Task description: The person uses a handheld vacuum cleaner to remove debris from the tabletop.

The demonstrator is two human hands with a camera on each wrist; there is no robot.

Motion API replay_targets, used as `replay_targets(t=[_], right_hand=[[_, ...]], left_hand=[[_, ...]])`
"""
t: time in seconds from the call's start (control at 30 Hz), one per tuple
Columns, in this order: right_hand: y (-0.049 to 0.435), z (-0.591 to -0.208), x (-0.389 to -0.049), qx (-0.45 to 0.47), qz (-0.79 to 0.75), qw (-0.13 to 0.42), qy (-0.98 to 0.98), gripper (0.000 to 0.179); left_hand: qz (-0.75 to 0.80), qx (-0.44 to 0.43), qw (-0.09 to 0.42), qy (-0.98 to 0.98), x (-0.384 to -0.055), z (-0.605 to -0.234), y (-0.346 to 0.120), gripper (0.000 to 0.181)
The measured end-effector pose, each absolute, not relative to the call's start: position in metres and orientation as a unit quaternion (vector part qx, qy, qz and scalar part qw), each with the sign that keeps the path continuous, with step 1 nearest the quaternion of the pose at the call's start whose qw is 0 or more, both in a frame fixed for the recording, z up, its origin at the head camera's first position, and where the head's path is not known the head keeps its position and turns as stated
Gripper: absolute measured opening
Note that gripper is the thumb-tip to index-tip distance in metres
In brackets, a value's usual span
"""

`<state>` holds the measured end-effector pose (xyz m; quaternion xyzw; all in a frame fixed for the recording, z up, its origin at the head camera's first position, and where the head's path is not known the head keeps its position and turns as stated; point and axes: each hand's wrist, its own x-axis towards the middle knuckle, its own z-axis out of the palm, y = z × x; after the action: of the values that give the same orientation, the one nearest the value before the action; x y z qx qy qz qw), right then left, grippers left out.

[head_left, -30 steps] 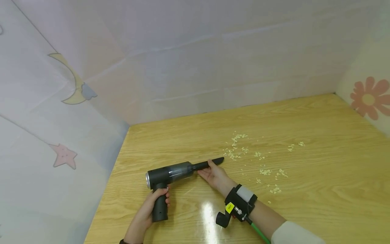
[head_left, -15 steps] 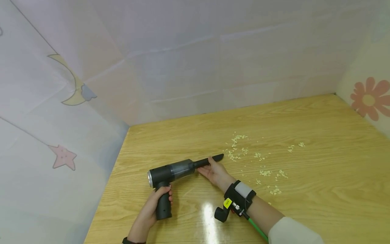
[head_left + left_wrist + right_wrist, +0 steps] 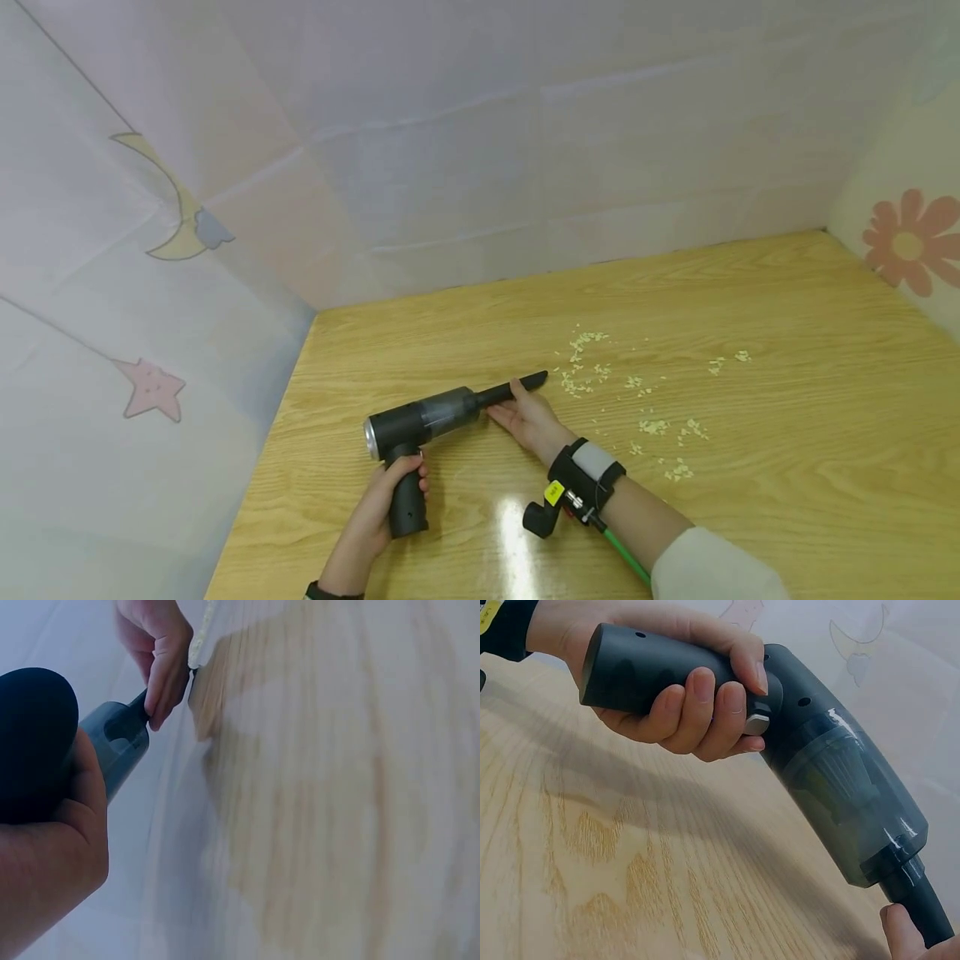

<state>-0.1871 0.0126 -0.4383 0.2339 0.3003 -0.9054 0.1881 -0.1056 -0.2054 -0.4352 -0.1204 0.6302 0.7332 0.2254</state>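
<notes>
A black handheld vacuum cleaner (image 3: 395, 427) with a clear dust cup (image 3: 847, 787) is held above the wooden table. My left hand (image 3: 372, 502) grips its handle; in the right wrist view the fingers (image 3: 700, 686) wrap round the handle beside a silver button (image 3: 757, 723). My right hand (image 3: 534, 422) pinches the slim black nozzle (image 3: 534, 381), thumb on top and fingers beneath. The nozzle tip points right, close to scattered pale flakes (image 3: 577, 383). In the left wrist view the right hand (image 3: 166, 660) covers part of the nozzle.
More pale flakes (image 3: 654, 426) lie in loose patches across the middle and right of the wooden table (image 3: 787, 458). Printed cloth walls (image 3: 450, 167) stand at the back and sides. A wrist camera (image 3: 540, 518) with a green cable (image 3: 626, 554) hangs off the right wrist.
The vacuum's body has shifted slightly right and its nozzle tip tilts farther up toward the back. Both hands have moved a little with it, keeping their hold. The flakes look the same.
</notes>
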Motion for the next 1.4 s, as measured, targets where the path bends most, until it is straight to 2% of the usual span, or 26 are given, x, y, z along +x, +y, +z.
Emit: replay_targets(t=[0.13,0.23,0.3,0.4,0.5,0.63,0.73,0.97,1.17,1.33,1.4], right_hand=[[0.012,-0.448,-0.195,0.239,-0.902,0.181,0.31,0.061],[0.018,-0.491,-0.214,0.207,-0.915,0.184,0.294,0.066],[0.019,-0.5,-0.219,0.207,-0.917,0.184,0.288,0.067],[0.022,-0.479,-0.211,0.207,-0.914,0.186,0.295,0.066],[0.02,-0.431,-0.194,0.24,-0.898,0.186,0.318,0.061],[0.02,-0.433,-0.199,0.25,-0.896,0.18,0.319,0.06],[0.021,-0.455,-0.213,0.244,-0.903,0.172,0.309,0.061],[0.032,-0.583,-0.282,0.205,-0.92,0.175,0.286,0.079],[0.036,-0.593,-0.29,0.209,-0.916,0.174,0.296,0.078],[0.035,-0.62,-0.303,0.216,-0.917,0.177,0.284,0.094],[0.034,-0.615,-0.298,0.215,-0.918,0.178,0.283,0.094]], left_hand=[[0.729,-0.117,0.222,0.636,-0.108,-0.434,-0.203,0.017],[0.728,-0.12,0.223,0.637,-0.11,-0.433,-0.199,0.019],[0.729,-0.126,0.223,0.635,-0.111,-0.433,-0.196,0.02],[0.731,-0.131,0.223,0.631,-0.113,-0.432,-0.192,0.018],[0.73,-0.132,0.222,0.633,-0.115,-0.433,-0.189,0.016],[0.73,-0.129,0.221,0.634,-0.116,-0.434,-0.185,0.019],[0.734,-0.128,0.215,0.632,-0.117,-0.433,-0.182,0.02],[0.733,-0.119,0.187,0.643,-0.118,-0.433,-0.171,0.023],[0.741,-0.123,0.18,0.635,-0.118,-0.435,-0.166,0.021],[0.74,-0.127,0.179,0.636,-0.118,-0.435,-0.169,0.018],[0.737,-0.126,0.182,0.638,-0.117,-0.435,-0.171,0.018]])
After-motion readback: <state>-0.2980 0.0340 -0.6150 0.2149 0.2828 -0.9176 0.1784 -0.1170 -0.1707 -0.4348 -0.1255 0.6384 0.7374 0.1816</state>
